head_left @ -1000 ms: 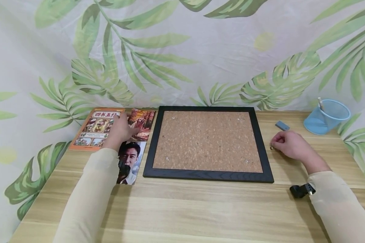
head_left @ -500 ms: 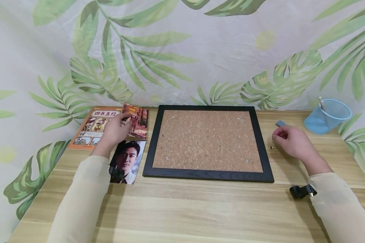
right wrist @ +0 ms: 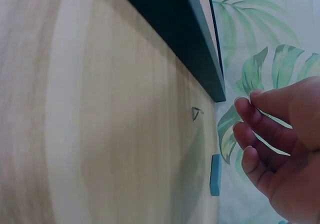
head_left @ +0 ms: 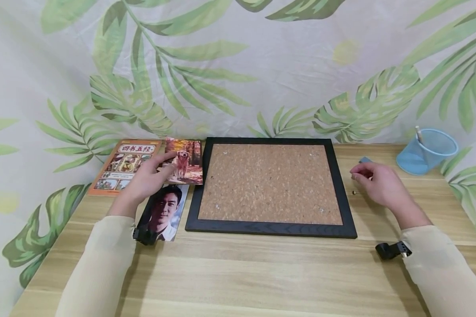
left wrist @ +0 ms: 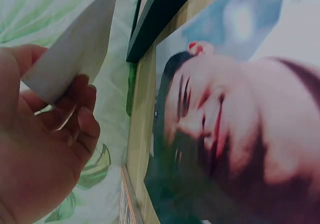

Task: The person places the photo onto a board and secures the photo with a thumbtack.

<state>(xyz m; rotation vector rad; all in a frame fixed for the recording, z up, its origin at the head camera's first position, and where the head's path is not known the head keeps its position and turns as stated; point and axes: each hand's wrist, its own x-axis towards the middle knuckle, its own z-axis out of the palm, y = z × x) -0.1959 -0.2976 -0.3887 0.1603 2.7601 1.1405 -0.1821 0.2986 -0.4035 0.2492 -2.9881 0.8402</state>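
My left hand [head_left: 143, 179] pinches a photo of a dog among autumn trees [head_left: 190, 160] between thumb and fingers. Its right edge overlaps the left side of a black-framed cork board [head_left: 269, 185]. The left wrist view shows the photo's plain back [left wrist: 77, 46], lifted off the table. A portrait photo [head_left: 169, 213] lies below that hand. Beyond the board's right side, my right hand [head_left: 381, 185] hovers with thumb and index fingertips together; I cannot tell whether something tiny is between them. A small metal pin [head_left: 355, 192] rests on the table beneath those fingertips.
An orange comic-style booklet [head_left: 112, 185] lies at the back left, partly behind the left hand. To the back right are a blue-grey eraser [head_left: 365, 160] and a blue mesh cup [head_left: 420, 156] with a pencil-like stick. A leaf-print cloth [head_left: 285, 79] hangs behind the table.
My left hand has picked up the dog photo from beside the booklet and carried it right to the board's edge. My right hand has lifted slightly from beside the small metal pin.
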